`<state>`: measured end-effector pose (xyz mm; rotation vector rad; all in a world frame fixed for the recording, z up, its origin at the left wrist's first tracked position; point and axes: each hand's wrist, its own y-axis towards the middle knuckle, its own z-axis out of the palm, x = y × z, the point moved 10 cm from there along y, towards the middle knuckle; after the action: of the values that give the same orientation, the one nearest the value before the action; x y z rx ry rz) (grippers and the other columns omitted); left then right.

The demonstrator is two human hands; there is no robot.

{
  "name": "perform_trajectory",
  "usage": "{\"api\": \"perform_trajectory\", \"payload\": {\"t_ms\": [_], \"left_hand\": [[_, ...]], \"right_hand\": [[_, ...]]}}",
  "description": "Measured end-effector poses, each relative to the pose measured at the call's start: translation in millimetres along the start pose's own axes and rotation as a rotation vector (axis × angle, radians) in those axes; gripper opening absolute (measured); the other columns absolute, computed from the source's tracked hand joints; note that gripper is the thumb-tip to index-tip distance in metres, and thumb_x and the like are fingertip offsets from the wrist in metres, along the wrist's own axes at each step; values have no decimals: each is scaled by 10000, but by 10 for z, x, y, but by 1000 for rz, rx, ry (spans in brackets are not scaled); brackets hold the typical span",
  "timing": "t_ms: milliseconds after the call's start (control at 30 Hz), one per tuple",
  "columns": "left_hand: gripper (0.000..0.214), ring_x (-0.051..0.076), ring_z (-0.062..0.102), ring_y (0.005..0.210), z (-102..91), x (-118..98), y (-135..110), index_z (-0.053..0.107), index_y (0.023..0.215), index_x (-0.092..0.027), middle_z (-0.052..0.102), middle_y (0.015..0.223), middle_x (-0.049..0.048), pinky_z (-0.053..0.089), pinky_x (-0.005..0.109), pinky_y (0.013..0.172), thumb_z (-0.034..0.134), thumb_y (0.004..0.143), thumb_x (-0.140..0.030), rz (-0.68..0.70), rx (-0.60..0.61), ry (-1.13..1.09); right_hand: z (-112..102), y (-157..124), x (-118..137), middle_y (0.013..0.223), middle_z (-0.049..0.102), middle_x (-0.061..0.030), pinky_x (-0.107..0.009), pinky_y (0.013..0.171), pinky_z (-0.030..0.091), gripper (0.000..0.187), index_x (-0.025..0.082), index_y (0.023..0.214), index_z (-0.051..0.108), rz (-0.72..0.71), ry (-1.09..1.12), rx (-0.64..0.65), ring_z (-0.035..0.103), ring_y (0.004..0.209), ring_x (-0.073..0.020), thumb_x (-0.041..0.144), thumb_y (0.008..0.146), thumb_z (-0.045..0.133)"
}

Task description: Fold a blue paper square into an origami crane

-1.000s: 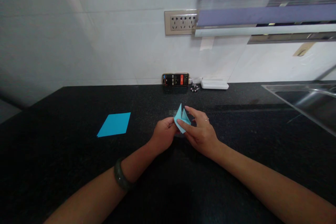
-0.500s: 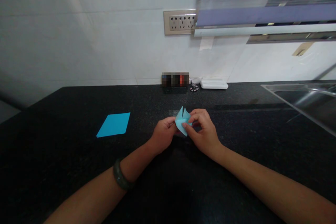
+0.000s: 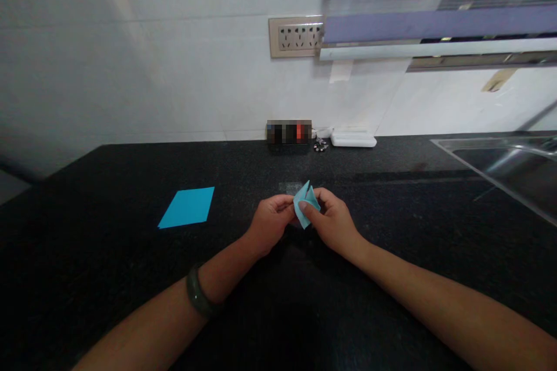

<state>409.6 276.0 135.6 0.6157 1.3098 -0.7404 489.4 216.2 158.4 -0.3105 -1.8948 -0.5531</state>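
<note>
A small light-blue folded paper (image 3: 307,202) is held between my two hands above the dark counter, its pointed flaps sticking up. My right hand (image 3: 334,217) pinches it, the thumb lying across its near face and the fingers behind. On the other side, my left hand (image 3: 272,221) grips the paper's left edge with closed fingers; some fingertips are hidden behind it. Flat on the counter to the left lies a brighter blue square of paper (image 3: 187,207), apart from both hands.
A black stone countertop (image 3: 108,185) runs along a white tiled wall. Against it stand a pixelated box (image 3: 289,132), a small beaded item (image 3: 321,145) and a white power strip (image 3: 354,138). A steel sink (image 3: 500,159) is at the right, a socket panel (image 3: 296,37) above.
The folded paper has turned and tilted slightly to the right. My right thumb has moved further over it, and the right fingers have slid behind.
</note>
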Motion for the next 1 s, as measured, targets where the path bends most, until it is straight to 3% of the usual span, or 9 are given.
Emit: {"api": "perform_trajectory", "payload": {"t_ms": [167, 333, 733, 1000], "left_hand": [[252, 140, 581, 726, -46, 44, 15, 582, 913, -134, 621, 816, 53, 460, 308, 703, 563, 720, -295, -12, -38, -165], [305, 150, 586, 716, 49, 68, -10, 568, 967, -134, 613, 829, 68, 468, 306, 660, 536, 740, -336, -82, 34, -212], [334, 107, 568, 617, 65, 70, -27, 556, 985, -138, 602, 736, 39, 449, 229, 559, 561, 718, -338, -94, 58, -143], [297, 150, 603, 679, 106, 160, -24, 582, 900, -124, 627, 747, 65, 446, 253, 607, 527, 739, -368, -156, 106, -125]], "right_hand": [[-3, 6, -44, 649, 538, 2, -218, 474, 387, 162, 177, 779, 500, 57, 116, -6, 490, 547, -109, 337, 758, 484], [6, 10, -48, 640, 524, 4, -213, 466, 378, 161, 174, 773, 505, 64, 133, 5, 477, 542, -105, 333, 753, 489], [19, 30, -49, 622, 484, 24, -206, 449, 373, 150, 174, 788, 469, 93, 196, 5, 439, 506, -85, 290, 715, 531], [20, 27, -123, 679, 482, 12, -205, 457, 381, 195, 181, 844, 471, 114, 85, 10, 444, 543, -91, 300, 705, 538]]}}
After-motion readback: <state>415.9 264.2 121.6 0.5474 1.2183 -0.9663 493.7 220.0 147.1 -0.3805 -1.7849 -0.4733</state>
